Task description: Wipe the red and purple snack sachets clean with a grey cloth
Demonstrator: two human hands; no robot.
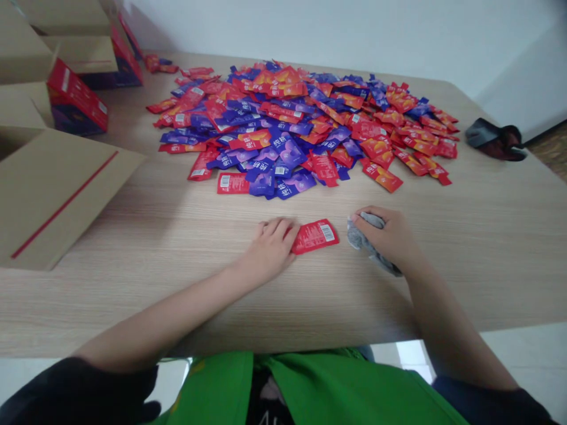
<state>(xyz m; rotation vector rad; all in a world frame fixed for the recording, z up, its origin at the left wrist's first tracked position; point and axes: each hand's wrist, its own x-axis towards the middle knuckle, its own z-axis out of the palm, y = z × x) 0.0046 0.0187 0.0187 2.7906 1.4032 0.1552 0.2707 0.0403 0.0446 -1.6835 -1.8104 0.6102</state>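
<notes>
A single red sachet (315,235) lies face down on the wooden table (177,277), its barcode showing. My left hand (271,245) rests on the table with its fingertips pressing the sachet's left end. My right hand (390,236) is closed around a crumpled grey cloth (367,239) just to the right of the sachet. Behind them spreads a large heap of red and purple sachets (301,124).
Open cardboard boxes (57,189) stand at the left, with red and purple cartons (77,100) behind them. A dark folded item (496,139) lies at the table's right edge. A wall runs behind the table.
</notes>
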